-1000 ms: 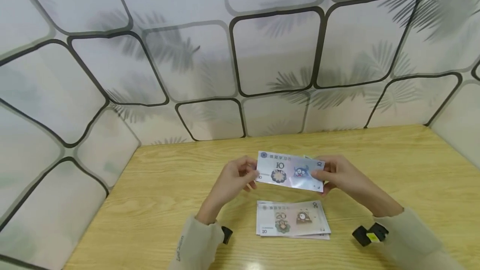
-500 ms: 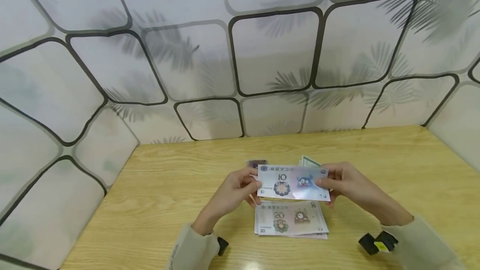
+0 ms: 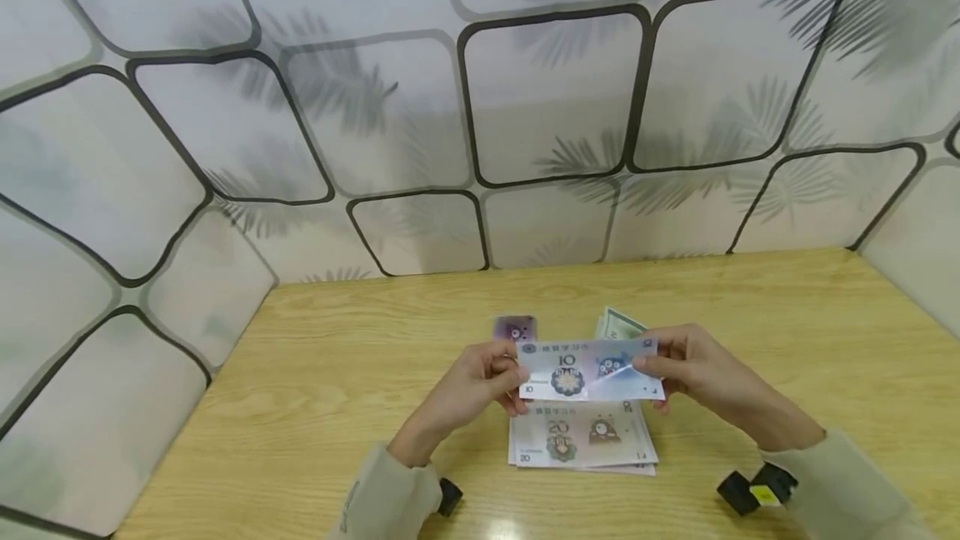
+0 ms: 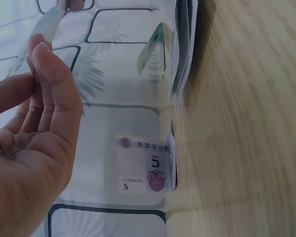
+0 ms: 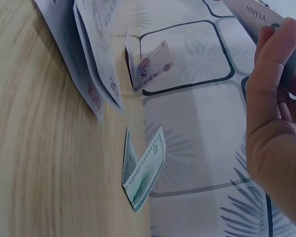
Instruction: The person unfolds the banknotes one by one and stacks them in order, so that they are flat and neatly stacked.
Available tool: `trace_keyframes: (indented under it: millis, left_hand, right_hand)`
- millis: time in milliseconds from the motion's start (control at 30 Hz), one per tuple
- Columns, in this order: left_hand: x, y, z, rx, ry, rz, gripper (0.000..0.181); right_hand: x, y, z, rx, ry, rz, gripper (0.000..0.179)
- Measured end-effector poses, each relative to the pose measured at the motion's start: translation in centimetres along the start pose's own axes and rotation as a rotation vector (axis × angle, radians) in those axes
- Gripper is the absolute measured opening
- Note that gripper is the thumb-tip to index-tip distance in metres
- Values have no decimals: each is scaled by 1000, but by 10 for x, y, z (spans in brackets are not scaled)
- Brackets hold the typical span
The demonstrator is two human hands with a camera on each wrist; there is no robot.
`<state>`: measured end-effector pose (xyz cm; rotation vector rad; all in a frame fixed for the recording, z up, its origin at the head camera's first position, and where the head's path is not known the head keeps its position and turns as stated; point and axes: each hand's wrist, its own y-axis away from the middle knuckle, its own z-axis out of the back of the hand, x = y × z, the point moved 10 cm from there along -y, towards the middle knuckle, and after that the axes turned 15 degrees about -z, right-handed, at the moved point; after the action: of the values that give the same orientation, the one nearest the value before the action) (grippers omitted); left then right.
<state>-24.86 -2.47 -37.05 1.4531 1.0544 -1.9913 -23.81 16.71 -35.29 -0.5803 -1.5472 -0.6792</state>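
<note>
A pale blue-violet play banknote (image 3: 588,369) marked 10 is held stretched between both hands above the table. My left hand (image 3: 480,377) pinches its left end between thumb and fingers. At the opposite end, the thumb and fingers of my right hand (image 3: 701,377) pinch the note. Below and nearer to me lies a small stack of play banknotes (image 3: 592,444), with a 20 on top; its upper edge is partly covered by the held note. Behind it show a purple note (image 3: 515,327), marked 5 in the wrist views, and a green folded note (image 3: 621,323).
The wood-grain table (image 3: 322,423) spreads around the hands and notes. A patterned wall covering (image 3: 555,107) rises directly behind the table's back edge. In the right wrist view the green note (image 5: 148,173) stands partly raised in a fold.
Both hands have lowered the 10 note toward me, so it now overlaps the stack's top edge. The purple note and more of the green note have come into sight behind it.
</note>
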Motion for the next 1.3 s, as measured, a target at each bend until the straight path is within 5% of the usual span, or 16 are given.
trace_keyframes:
  millis: [267, 467, 700, 1000, 1300]
  left_hand:
    - [-6, 3, 6, -39, -88, -7, 17]
    - [-6, 4, 10, -69, -91, 14, 20]
    - [-6, 3, 12, -62, -88, 2, 17]
    - [-7, 4, 14, -45, -36, 22, 16]
    - [-15, 1, 13, 19, -166, -16, 8]
  right_hand:
    - [-4, 2, 0, -52, 82, -62, 22]
    - [-12, 1, -3, -49, 104, -118, 31]
    - [-11, 7, 7, -71, 79, -88, 28]
    - [0, 5, -3, 54, -11, 11, 28]
    - [-4, 3, -2, -30, 117, -84, 12]
